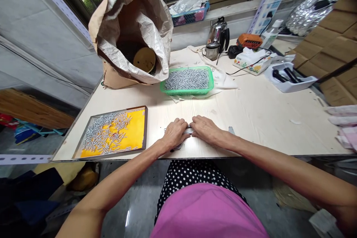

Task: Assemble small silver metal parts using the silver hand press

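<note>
My left hand (175,134) and my right hand (205,129) are close together near the table's front edge. Both have their fingers closed on a small grey metal piece (189,130) that shows between them; most of it is covered, so its kind is unclear. Below my left hand lies a dark object (176,148), partly hidden by it. To the left is a shallow tray (144,130) with a yellow bottom and many loose silver screw-like pins (104,134). Beyond my hands stands a green plastic basket (186,92), filled with similar silver pins (187,79).
At the back left, an open woven sack (164,41) holds a round tan container (144,60). A metal kettle (219,31), a cup (211,51), an orange device (249,40) and a white tray (290,87) stand at the back right. Cardboard boxes (331,44) are stacked at the far right.
</note>
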`<control>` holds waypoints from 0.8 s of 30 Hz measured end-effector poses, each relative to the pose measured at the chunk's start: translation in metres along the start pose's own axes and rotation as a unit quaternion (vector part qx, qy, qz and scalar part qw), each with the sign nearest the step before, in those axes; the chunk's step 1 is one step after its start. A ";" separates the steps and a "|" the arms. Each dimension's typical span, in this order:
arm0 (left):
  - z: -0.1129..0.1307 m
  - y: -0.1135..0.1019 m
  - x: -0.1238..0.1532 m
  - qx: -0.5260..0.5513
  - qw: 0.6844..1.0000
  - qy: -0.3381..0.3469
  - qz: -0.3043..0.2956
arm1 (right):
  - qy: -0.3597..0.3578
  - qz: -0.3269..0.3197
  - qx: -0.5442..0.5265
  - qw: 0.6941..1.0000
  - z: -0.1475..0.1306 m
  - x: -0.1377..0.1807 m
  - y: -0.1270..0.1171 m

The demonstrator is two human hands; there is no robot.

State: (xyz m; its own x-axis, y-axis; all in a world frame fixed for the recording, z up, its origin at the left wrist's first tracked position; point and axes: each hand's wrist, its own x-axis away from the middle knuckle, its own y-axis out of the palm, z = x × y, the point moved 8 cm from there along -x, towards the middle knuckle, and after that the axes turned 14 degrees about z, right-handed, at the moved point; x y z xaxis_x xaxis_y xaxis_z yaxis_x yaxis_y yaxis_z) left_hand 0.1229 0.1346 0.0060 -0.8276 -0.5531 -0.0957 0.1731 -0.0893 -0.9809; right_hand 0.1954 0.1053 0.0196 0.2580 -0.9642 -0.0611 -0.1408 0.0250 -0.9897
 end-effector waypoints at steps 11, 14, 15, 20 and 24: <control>0.000 0.000 0.006 -0.020 1.000 -0.017 0.004 | -0.012 0.042 -0.031 0.999 0.004 0.001 0.013; -0.002 -0.001 0.015 -0.012 0.997 -0.047 0.063 | -0.029 0.065 -0.064 0.995 0.017 -0.002 0.011; 0.000 0.000 0.020 -0.006 0.995 -0.050 0.086 | -0.038 0.067 -0.077 0.994 0.020 -0.004 0.011; 0.030 0.014 0.046 0.038 0.987 -0.016 0.153 | -0.022 0.082 -0.101 0.991 0.037 -0.017 0.016; 0.048 0.021 0.057 0.078 0.985 -0.008 0.152 | -0.013 0.083 -0.040 0.996 0.040 -0.036 0.021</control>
State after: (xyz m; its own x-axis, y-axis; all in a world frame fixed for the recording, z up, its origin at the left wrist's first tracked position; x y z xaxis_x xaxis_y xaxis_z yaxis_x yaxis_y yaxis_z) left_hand 0.1052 0.0612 -0.0123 -0.7165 -0.5874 -0.3763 0.4925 -0.0440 -0.8692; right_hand 0.2216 0.1513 -0.0044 0.2489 -0.9415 -0.2272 -0.2596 0.1611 -0.9522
